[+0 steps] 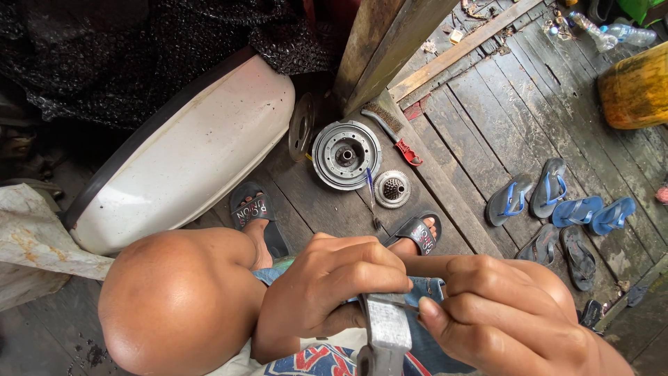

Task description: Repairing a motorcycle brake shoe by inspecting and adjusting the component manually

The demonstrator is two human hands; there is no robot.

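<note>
Near the camera, both the left hand (334, 278) and the right hand (501, 306) are clamping, apparently, a grey metal part (387, 327); steadying it over the knees is helping control.

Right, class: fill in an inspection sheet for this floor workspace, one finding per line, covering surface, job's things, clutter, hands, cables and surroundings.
Surface: worn, dirty wooden plank floor.
Job's things: grey metal part, held between both hands above the lap.
Clutter: round metal drum, small toothed metal part, screwdriver, red-handled wire brush, thin metal disc.
Hands: left hand and right hand both grip the metal part.
Cables: nothing seen.
Surroundings: white curved panel, blue and grey sandals, plastic bottles, yellow container.
</note>
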